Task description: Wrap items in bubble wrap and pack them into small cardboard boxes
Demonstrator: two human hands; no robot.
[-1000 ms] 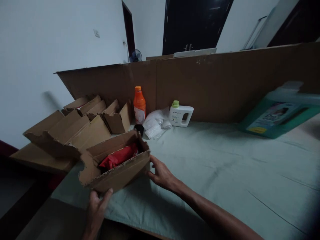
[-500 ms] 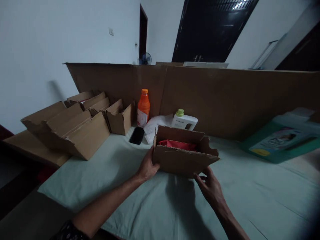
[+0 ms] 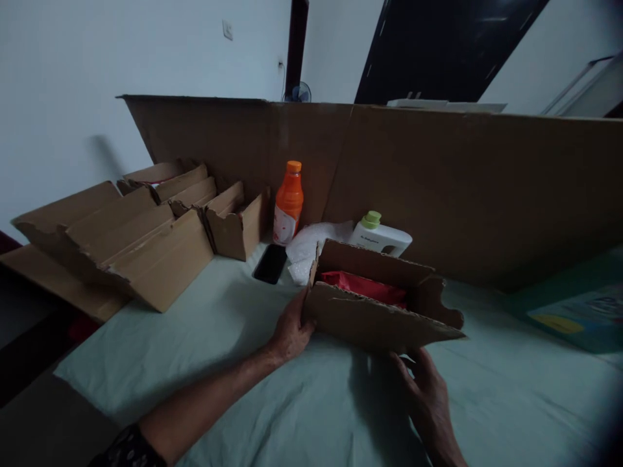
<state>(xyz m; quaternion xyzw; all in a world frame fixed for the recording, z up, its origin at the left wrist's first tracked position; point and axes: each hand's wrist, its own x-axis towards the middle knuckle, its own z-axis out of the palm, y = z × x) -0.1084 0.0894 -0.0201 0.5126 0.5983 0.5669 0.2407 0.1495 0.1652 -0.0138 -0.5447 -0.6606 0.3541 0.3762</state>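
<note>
An open-topped cardboard box [image 3: 377, 324] is in front of me, slightly tilted, with a red packet [image 3: 365, 288] inside. My left hand [image 3: 292, 327] grips the box's left end, its thumb on the front face and its fingers mostly hidden behind. At the lower right edge of the box, my right hand [image 3: 426, 389] has its thumb and fingers curled against the underside; the fingertips are partly hidden. Behind the box lie a white bottle with a green cap [image 3: 382, 237] and some white bubble wrap [image 3: 318, 243].
Several cardboard boxes [image 3: 165, 266] stand at the left. An orange bottle [image 3: 289, 204] stands by the cardboard partition [image 3: 438, 188], with a black phone [image 3: 270, 264] nearby. A large green jug [image 3: 579, 305] is at the right. Pale green cloth [image 3: 233, 402] covers the surface.
My view has shifted, so the box and hands appear further right and a little lower. The box's right end has turned slightly toward me; both hands stay at it.
</note>
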